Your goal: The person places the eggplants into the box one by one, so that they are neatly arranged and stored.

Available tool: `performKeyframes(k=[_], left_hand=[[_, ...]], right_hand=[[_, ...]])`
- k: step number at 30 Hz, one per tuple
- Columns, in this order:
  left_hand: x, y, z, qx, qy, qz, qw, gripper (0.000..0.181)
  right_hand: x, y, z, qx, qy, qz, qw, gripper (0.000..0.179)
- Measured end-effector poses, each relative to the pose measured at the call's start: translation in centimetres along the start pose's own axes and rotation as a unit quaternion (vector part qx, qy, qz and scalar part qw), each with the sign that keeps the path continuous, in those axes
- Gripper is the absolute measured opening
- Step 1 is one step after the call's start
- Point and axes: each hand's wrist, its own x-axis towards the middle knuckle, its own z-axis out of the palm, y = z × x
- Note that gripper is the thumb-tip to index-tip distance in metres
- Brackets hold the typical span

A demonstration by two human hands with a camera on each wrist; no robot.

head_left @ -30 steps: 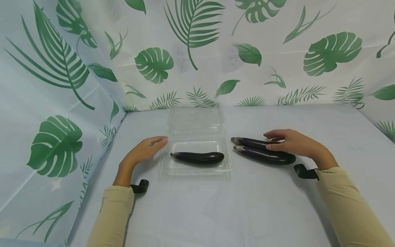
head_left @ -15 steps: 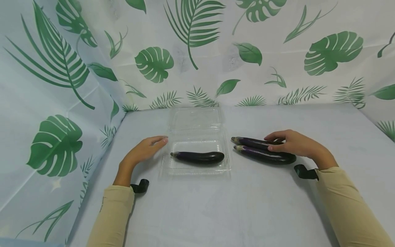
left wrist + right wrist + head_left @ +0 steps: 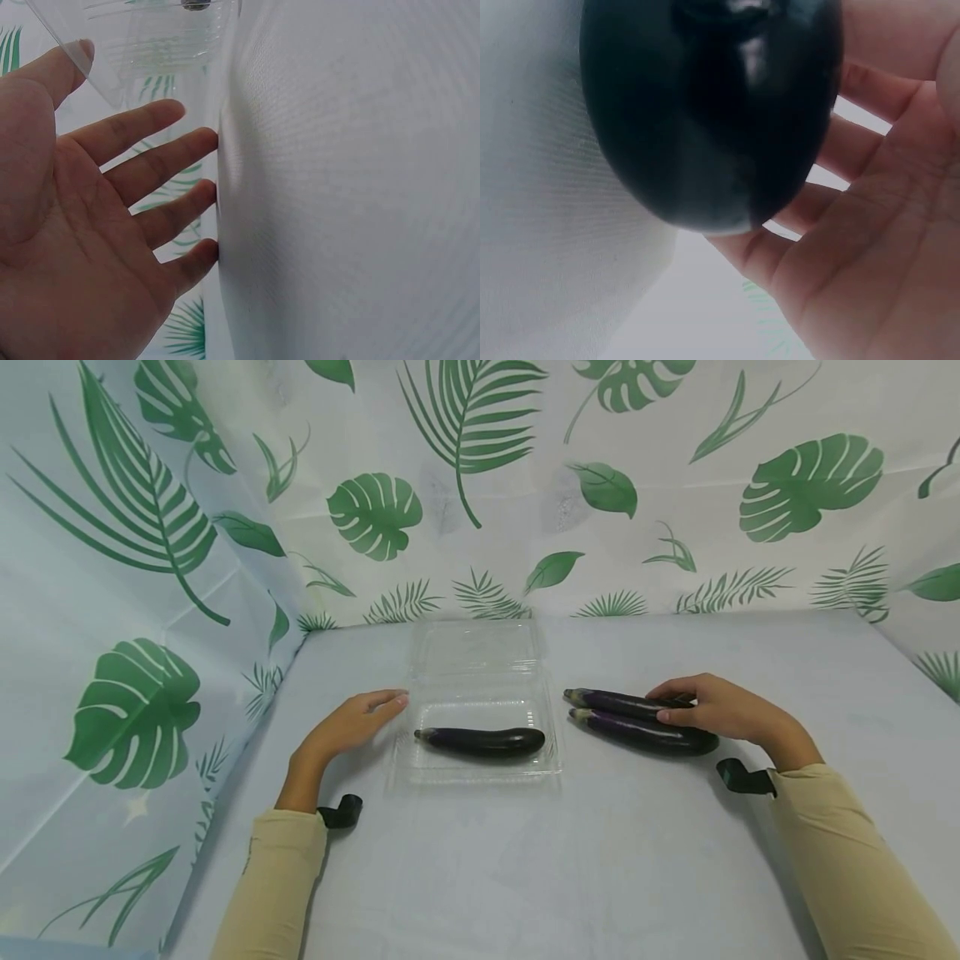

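My left hand (image 3: 352,727) rests beside the left edge of a clear plastic clamshell box (image 3: 401,768), fingers spread. In the left wrist view, its fingertips (image 3: 206,191) meet the white cloth and the thumb is at the box's edge. Inside the box's base lies one dark purple eggplant (image 3: 483,742), stem to the left. On the right, my right hand (image 3: 723,712) grips the farther of two side-by-side eggplants (image 3: 611,702), thumb on the near side and fingers behind. The nearer eggplant (image 3: 637,733) lies against it; a glossy rounded eggplant end (image 3: 712,120) fills much of the right wrist view.
The box's lid (image 3: 476,647) is folded back flat toward the rear wall. A white cloth (image 3: 510,860) covers the table. Leaf-printed curtains (image 3: 525,527) stand behind and at the left. Black wrist cameras (image 3: 342,812) project from both sleeves.
My right hand's thumb and fingers have closed in on the far eggplant. The stem ends of both right-hand eggplants have shifted slightly away and to the right. The left hand has stayed still.
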Motion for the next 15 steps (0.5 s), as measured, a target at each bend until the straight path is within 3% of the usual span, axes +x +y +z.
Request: performKeyframes(k=[15], left_hand=[[0.0,-0.09,-0.04,-0.004,0.002,-0.004,1.0,0.073]], right_hand=[[0.02,0.15,0.21,-0.026,0.027,-0.006,0.9993,0.037]])
